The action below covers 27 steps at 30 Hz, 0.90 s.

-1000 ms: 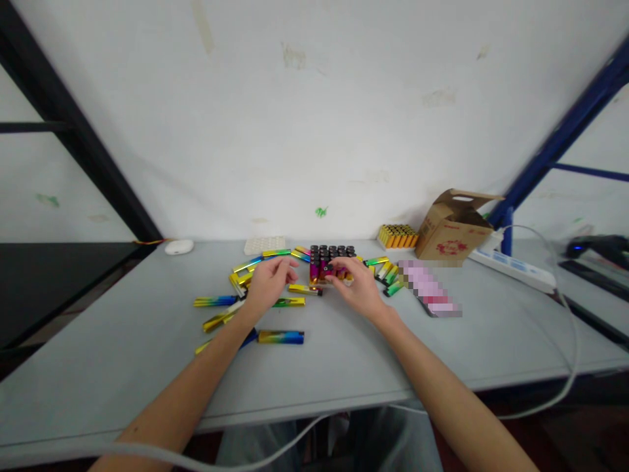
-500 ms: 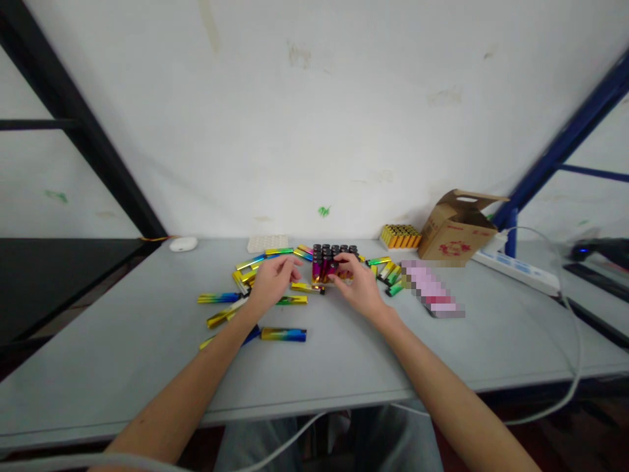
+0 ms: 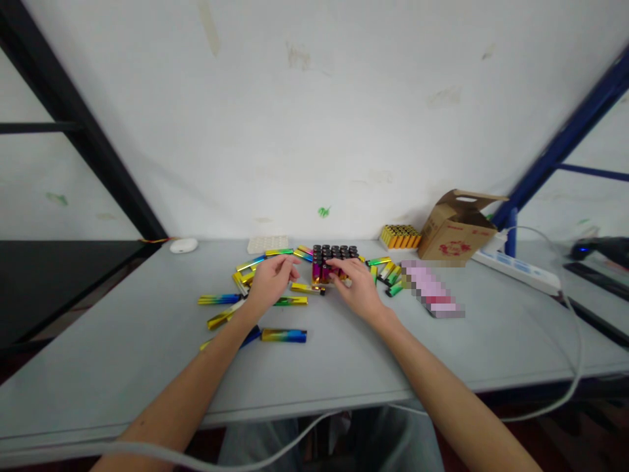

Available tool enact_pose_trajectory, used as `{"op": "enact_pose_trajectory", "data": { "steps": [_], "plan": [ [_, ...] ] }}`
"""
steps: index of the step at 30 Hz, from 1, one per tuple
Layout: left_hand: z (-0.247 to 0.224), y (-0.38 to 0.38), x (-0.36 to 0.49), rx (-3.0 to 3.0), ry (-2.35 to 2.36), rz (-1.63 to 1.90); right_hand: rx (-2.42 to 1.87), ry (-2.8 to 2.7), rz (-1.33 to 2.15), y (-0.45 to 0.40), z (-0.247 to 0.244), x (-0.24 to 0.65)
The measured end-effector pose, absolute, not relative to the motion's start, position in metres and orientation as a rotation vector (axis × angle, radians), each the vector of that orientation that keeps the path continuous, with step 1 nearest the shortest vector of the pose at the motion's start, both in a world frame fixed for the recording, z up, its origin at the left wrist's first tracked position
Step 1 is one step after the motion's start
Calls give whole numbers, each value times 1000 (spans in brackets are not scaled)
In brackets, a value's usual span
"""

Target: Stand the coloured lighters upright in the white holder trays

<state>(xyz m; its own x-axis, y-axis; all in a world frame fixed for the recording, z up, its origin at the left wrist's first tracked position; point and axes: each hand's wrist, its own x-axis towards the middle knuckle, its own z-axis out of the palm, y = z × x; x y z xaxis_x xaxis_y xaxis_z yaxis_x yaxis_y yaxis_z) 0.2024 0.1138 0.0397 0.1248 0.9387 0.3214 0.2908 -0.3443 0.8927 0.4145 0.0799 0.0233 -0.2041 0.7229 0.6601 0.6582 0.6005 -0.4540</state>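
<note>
As the right hand [image 3: 360,285] touches the upright batteries [image 3: 317,270], its grip unclear, one sideways nudge could topple them, and whether the curled left hand [image 3: 268,283] holds anything, I can't tell.

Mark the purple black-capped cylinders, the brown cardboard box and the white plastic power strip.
Purple black-capped cylinders [image 3: 336,251]: head view, on the black caps.
Brown cardboard box [image 3: 453,241]: head view, on the printed face.
White plastic power strip [image 3: 517,270]: head view, along its middle.
</note>
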Motion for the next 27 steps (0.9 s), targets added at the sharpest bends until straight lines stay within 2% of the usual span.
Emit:
{"op": "enact_pose_trajectory", "data": {
  "steps": [12, 19, 27],
  "plan": [
    [41, 121, 190, 1789, 1321, 1276, -1118, -1875, 74, 78, 19, 408],
    [35, 137, 165, 2338, 1636, 1088, -1133, -1783, 83, 83, 12, 411],
    [26, 143, 158, 2628, 1500, 848, -1105, -1860, -228, 85, 18, 416]
  ]
}}
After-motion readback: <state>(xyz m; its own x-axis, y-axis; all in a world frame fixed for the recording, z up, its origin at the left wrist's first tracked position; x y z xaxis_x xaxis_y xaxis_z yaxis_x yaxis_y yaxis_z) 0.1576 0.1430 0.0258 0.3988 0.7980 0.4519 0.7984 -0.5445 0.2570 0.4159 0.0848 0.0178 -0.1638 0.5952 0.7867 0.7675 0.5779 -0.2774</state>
